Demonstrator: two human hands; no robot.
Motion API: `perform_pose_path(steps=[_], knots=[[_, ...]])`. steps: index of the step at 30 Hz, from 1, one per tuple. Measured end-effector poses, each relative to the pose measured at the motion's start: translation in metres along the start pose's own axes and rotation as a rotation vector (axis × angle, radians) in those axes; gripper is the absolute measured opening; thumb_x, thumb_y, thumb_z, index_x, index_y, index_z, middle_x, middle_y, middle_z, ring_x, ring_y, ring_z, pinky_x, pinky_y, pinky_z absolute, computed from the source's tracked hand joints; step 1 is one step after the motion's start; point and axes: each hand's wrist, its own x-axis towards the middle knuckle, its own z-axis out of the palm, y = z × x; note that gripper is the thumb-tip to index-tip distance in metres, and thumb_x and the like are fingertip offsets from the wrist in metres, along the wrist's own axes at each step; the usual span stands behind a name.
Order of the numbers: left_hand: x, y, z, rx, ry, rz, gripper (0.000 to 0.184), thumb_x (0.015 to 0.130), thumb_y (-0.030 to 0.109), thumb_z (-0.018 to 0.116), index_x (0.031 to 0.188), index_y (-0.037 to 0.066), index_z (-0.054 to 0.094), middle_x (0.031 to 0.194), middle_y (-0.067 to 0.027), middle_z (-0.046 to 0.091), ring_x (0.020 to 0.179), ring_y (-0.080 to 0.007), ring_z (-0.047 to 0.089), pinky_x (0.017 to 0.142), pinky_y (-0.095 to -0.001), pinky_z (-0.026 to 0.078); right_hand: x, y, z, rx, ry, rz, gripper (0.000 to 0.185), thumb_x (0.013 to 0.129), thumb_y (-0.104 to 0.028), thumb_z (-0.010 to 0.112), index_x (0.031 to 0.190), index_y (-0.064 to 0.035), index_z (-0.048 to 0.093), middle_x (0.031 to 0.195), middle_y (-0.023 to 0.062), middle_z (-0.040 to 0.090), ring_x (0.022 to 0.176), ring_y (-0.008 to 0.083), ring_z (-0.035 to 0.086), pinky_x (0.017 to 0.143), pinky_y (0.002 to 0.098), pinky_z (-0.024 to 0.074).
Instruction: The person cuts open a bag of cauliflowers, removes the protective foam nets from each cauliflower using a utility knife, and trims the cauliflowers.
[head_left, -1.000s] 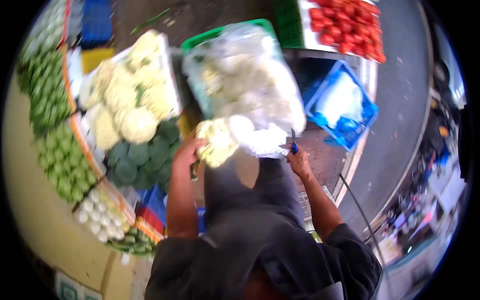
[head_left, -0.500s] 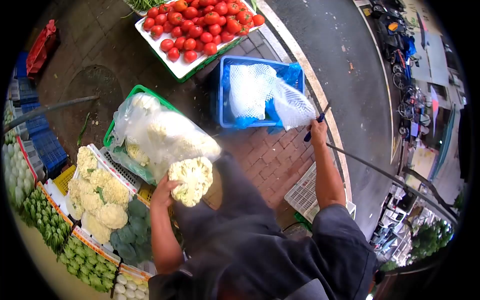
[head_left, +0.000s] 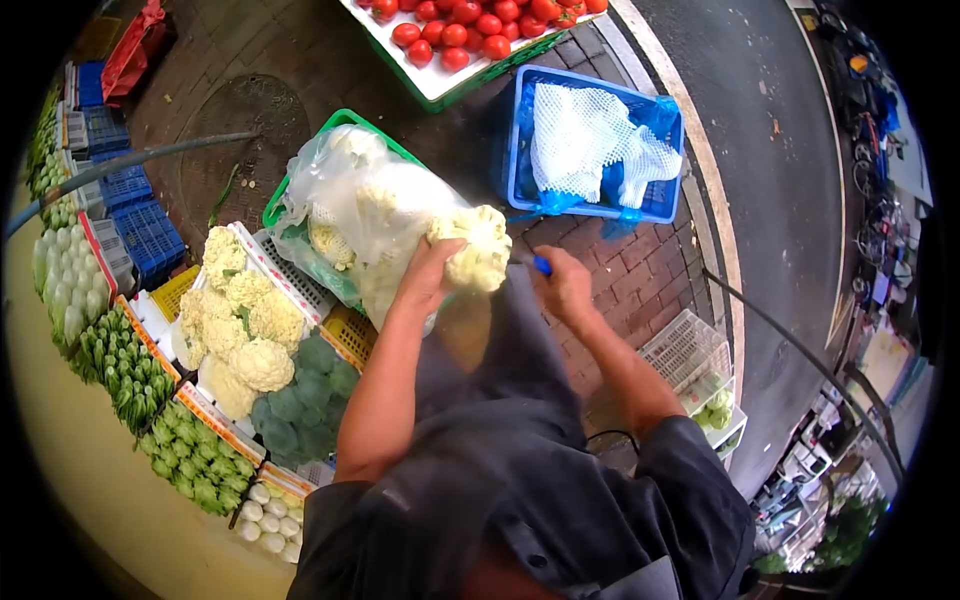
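Observation:
My left hand (head_left: 432, 268) grips a pale cauliflower (head_left: 474, 250), its head facing right. Just to the right, my right hand (head_left: 566, 286) is closed around a knife with a blue handle (head_left: 542, 265); the blade is not clearly visible. Behind my left hand, a green crate (head_left: 347, 118) holds more cauliflowers under a clear plastic bag (head_left: 395, 195). White foam netting (head_left: 580, 130) lies in a blue crate (head_left: 520, 150) beyond my right hand.
Cauliflowers (head_left: 262, 365) and dark broccoli (head_left: 300, 405) fill a display at left, beside leafy greens (head_left: 195, 455). Tomatoes (head_left: 455, 35) lie on a white-lined green crate at the top. A white crate (head_left: 686, 350) stands at right, near a thin pole (head_left: 790, 345).
The netting that was in my right hand now lies in the blue crate. My right hand has come in toward the cauliflower, still with the knife. The view has shifted.

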Motion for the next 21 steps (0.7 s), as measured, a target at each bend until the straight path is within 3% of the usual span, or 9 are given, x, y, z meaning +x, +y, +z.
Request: perform_pose_path(steps=[3, 7, 18, 21], knots=[[0.004, -0.003, 0.0, 0.084, 0.006, -0.023, 0.056, 0.092, 0.02, 0.065, 0.143, 0.008, 0.045, 0.131, -0.0115, 0.061, 0.116, -0.0296, 0.065, 0.087, -0.0543, 0.061, -0.001, -0.024, 0.008, -0.088, -0.102, -0.063, 0.021, 0.082, -0.009, 0.072, 0.103, -0.0112, 0.069, 0.091, 0.0121, 0.068, 0.085, 0.0361, 0.066, 0.073, 0.0465, 0.0523], [0.007, -0.005, -0.003, 0.081, -0.104, -0.046, 0.055, 0.094, 0.022, 0.064, 0.143, 0.008, 0.044, 0.128, -0.0135, 0.062, 0.112, -0.0301, 0.066, 0.085, -0.0537, 0.061, -0.002, -0.018, 0.01, -0.117, -0.133, -0.128, 0.014, 0.081, -0.011, 0.073, 0.094, -0.0124, 0.067, 0.085, 0.0094, 0.065, 0.083, 0.0343, 0.064, 0.072, 0.0467, 0.0502], [0.012, -0.026, -0.005, 0.134, -0.03, -0.084, 0.045, 0.096, 0.025, 0.06, 0.137, 0.008, 0.051, 0.123, -0.012, 0.065, 0.108, -0.0276, 0.067, 0.08, -0.0517, 0.061, -0.006, 0.008, 0.014, -0.222, -0.185, -0.096, 0.006, 0.088, -0.018, 0.066, 0.089, -0.0119, 0.066, 0.082, 0.0114, 0.065, 0.08, 0.0349, 0.065, 0.073, 0.047, 0.0495], [0.014, -0.029, -0.001, 0.141, -0.007, -0.111, 0.045, 0.096, 0.025, 0.059, 0.137, 0.008, 0.051, 0.123, -0.0115, 0.065, 0.107, -0.027, 0.068, 0.08, -0.0514, 0.06, -0.005, 0.014, 0.015, -0.231, -0.152, -0.065, 0.009, 0.085, -0.012, 0.059, 0.092, -0.0105, 0.064, 0.083, 0.0121, 0.064, 0.08, 0.0336, 0.065, 0.072, 0.0461, 0.0486]])
